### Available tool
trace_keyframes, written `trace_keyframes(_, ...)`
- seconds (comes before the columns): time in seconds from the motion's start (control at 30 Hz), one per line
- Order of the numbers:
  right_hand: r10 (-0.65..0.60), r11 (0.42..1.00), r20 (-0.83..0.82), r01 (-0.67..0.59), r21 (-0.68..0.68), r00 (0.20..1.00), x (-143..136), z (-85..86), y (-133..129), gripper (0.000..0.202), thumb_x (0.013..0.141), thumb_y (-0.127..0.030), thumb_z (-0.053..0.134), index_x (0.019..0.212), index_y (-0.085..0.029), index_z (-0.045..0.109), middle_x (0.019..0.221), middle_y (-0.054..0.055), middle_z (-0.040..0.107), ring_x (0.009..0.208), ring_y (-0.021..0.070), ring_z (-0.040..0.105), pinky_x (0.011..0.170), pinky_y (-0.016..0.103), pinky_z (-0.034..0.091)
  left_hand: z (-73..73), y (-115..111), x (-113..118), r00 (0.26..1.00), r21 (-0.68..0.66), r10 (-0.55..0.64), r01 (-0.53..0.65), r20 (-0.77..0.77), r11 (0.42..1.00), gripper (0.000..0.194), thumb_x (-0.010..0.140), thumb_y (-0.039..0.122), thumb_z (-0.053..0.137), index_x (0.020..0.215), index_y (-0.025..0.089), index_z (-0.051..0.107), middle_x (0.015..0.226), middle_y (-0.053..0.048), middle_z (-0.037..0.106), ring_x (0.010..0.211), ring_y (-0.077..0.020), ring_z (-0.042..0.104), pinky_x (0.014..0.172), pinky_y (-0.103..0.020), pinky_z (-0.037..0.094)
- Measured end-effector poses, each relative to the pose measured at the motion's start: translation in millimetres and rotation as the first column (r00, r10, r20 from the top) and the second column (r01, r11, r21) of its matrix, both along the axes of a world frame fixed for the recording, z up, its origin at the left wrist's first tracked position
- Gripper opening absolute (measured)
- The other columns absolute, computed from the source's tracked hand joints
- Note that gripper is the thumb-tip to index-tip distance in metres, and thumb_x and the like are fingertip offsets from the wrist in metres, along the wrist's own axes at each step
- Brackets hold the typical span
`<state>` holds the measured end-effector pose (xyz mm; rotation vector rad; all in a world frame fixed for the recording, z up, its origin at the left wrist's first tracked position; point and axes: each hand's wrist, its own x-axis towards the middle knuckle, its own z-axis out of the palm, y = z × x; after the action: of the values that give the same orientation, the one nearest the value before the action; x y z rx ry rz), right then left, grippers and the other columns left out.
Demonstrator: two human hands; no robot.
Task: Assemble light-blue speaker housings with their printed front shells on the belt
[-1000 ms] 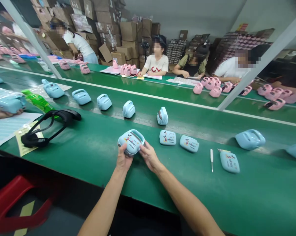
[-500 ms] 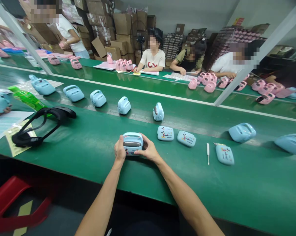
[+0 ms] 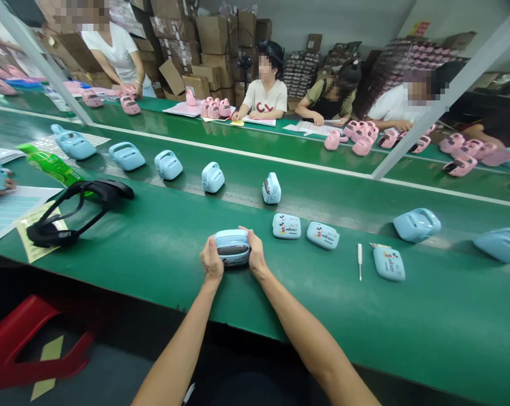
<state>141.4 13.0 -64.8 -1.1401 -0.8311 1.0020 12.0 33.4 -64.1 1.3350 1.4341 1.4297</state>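
blue plastic, glossy: one handled case (image 3: pixel 231 239), held up front over the near part of the green worktop (image 3: pixel 153 225). left hand (image 3: pixel 212 262) grips its left end, thumb up along the side; right hand (image 3: pixel 255 254) closes on the right end, fingers reaching round behind near the handle. dark oval window (image 3: pixel 233 250) faces the wearer, printed figures and lettering below it. whether the base touches the worktop, cannot tell.

right of the hands: two flat printed panels (image 3: pixel 286 226), near each other, lettered "mickey". farther right, a screwdriver (image 3: pixel 360 261), pale handle pointing away, tip toward the wearer. just beside it a third panel (image 3: pixel 389 264), turned a different way, small flat item (image 3: pixel 381 245) at its top edge.

beyond: loose row of five blue cases (image 3: pixel 212 178), spaced apart; two more cases (image 3: pixel 416 225) at far right.

left: black strapped headgear (image 3: pixel 75 217), partly on a yellowish sheet (image 3: pixel 43 231); green packet (image 3: pixel 54 164) behind it. at the left edge, a neighbour's hand (image 3: pixel 3 189) on another blue case. red stool (image 3: pixel 24 344) below.

opposite side: several people seated or standing, pink cases (image 3: pixel 362 135) in clusters, stacked cartons (image 3: pixel 212 42) behind.
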Motion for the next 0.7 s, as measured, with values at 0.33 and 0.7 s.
trace_keyframes(0.33,-0.273,0.961,0.295,0.276,0.031,0.916,-25,5.5,-11,0.070,0.098,-0.065,0.022,0.089,-0.019,0.074,0.087,0.009,0.076,0.085,0.0255,0.069,0.082,0.034,0.051,-1.0,-1,2,0.994,-0.079,0.063,-0.057,0.083,0.995,0.075,0.087,0.079,0.032,0.085,0.017,0.075,0.080,-0.012,0.074,0.083,-0.0281,0.071,0.078,-0.036,0.056)
trace_keyframes(0.7,-0.332,0.933,0.025,0.332,-0.136,0.943,-17,2.2,4,0.065,0.093,-0.071,0.032,0.077,-0.019,0.068,0.072,0.006,0.071,0.072,0.0227,0.068,0.074,0.033,0.054,11.7,-6,-2,0.958,-0.067,-0.172,0.191,0.228,0.979,0.064,0.085,0.074,0.050,0.103,0.017,0.073,0.099,-0.011,0.076,0.099,-0.0296,0.071,0.092,-0.039,0.055)
